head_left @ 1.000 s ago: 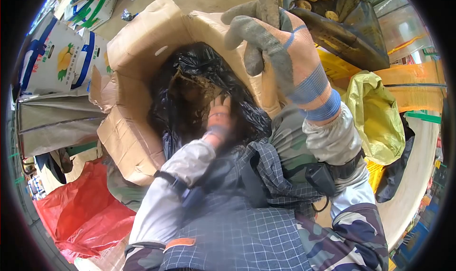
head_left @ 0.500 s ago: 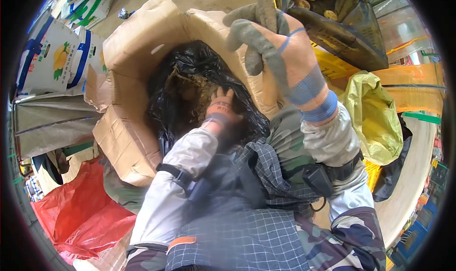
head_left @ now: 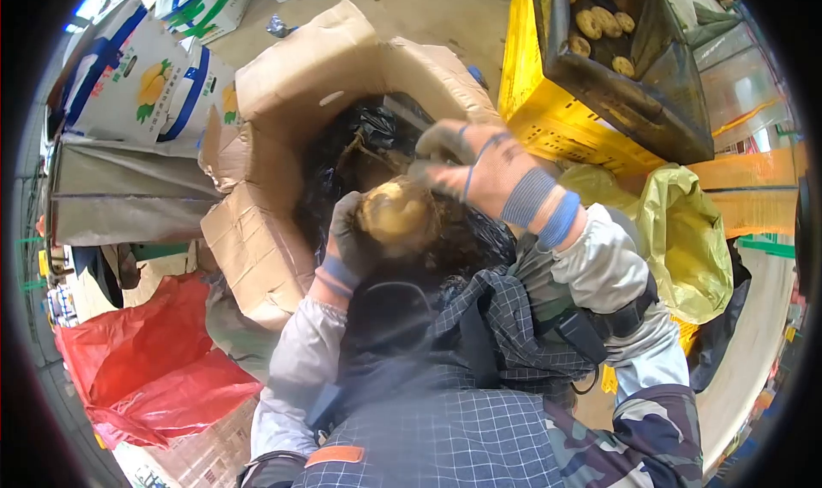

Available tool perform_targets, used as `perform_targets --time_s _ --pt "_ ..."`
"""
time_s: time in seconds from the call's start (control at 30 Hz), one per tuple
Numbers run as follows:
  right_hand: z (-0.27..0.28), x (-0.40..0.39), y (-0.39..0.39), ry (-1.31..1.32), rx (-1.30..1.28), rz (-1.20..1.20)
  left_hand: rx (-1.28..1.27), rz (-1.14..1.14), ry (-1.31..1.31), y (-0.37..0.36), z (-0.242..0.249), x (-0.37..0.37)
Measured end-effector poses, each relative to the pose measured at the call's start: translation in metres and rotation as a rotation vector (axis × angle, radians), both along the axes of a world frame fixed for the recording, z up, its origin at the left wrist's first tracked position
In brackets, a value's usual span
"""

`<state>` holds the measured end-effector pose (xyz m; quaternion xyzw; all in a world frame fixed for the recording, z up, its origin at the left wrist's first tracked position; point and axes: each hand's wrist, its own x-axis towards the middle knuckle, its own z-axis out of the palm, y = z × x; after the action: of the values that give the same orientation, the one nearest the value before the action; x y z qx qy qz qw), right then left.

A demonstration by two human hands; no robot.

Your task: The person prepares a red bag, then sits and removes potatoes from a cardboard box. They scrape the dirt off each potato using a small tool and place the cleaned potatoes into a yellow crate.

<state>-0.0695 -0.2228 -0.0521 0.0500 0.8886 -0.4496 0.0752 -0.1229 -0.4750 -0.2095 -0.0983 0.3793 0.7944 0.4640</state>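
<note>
My left hand [head_left: 347, 231], in a grey-palmed orange work glove, is closed around a round yellow-brown root vegetable [head_left: 396, 216]. It is blurred, with dark, stringy matter on its right side. My right hand [head_left: 488, 167], gloved alike, is just above and right of it with curled fingers smeared by motion. A straight grey strip runs up-left near its fingertips; I cannot make out whether the hand holds it. Below both hands, a black plastic bag [head_left: 374, 127] with brown scraps lines an open cardboard box [head_left: 265, 158].
A yellow crate [head_left: 548, 103] with a dark liner holds several potato-like pieces [head_left: 591, 23] at upper right. A yellow-green sack [head_left: 685, 240] is right of my arm. Printed white cartons [head_left: 137, 81] stand left, above a red plastic bag [head_left: 145, 360].
My left hand has come up out of the bag with the vegetable. My right hand has lowered toward it. The view has shifted slightly, showing more of the yellow crate.
</note>
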Motion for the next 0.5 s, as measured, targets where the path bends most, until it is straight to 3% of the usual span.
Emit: perform_targets --time_s 0.13,0.27,0.4,0.47,0.5 --pt "-0.025 0.006 -0.030 0.022 -0.101 0.185 0.035 0.045 0.053 -0.014 0.025 0.006" --pt "-0.046 0.008 -0.049 0.202 -0.294 0.151 -0.055 0.141 0.295 -0.020 0.045 0.011" --pt "-0.037 0.019 -0.073 0.204 -0.281 -0.026 -0.427 0.224 1.098 -0.023 0.066 0.010" --pt "-0.042 0.027 -0.083 0.125 -0.149 -0.109 -0.430 0.212 1.055 -0.021 0.076 0.009" --pt "-0.061 0.030 -0.088 0.098 -0.117 -0.160 -0.361 0.141 0.776 -0.021 0.081 0.008"
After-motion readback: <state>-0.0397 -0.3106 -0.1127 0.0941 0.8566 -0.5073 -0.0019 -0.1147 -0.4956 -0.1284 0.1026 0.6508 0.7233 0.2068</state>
